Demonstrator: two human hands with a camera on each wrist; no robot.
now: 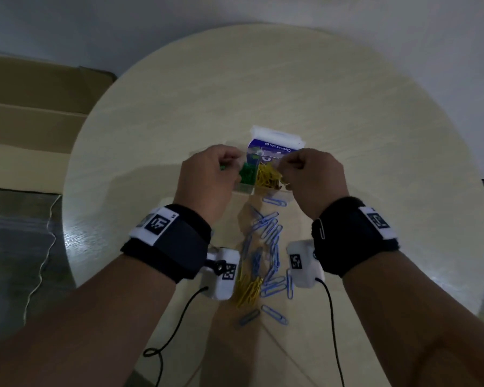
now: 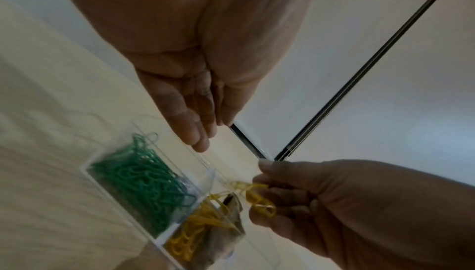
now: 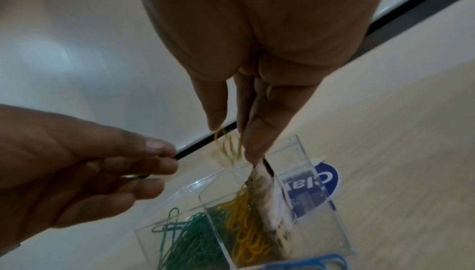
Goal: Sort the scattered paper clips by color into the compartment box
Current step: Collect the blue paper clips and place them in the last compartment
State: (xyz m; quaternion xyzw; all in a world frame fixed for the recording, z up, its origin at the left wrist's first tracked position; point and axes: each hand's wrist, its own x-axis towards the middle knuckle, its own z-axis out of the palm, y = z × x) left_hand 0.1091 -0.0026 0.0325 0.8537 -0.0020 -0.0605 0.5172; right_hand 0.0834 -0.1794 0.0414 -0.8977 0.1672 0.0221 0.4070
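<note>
A round desk [image 1: 347, 88] with a pale, matte wood-grain top fills the head view. Cardboard boxes [image 1: 37, 107] lie on the floor beyond its left edge. At the middle of the desk stands a clear, hard-plastic compartment box [image 3: 318, 209], square-walled and see-through. Behind it lies a white packet with a blue printed label [image 1: 274, 146].

One compartment holds a tangle of green paper clips [image 2: 138, 181], thin looped wire, just below the left grip. The next compartment holds yellow paper clips [image 3: 244, 231] and a crumpled slip of paper, directly under the right grip. Nearer the person than both grips, blue paper clips [image 1: 268, 241] and a small yellow bunch [image 1: 248, 291] lie scattered loose on the desk.

Both forearms reach forward, each wearing a black wrist strap [image 1: 168, 241] with a white camera block. The left hand [image 1: 207, 177] hovers above the box with its fingers curled toward the thumb; whether its grip holds anything cannot be told. The right hand [image 1: 310, 177] pinches several yellow clips [image 2: 259, 199] between thumb and fingertips, dangling over the yellow compartment.
</note>
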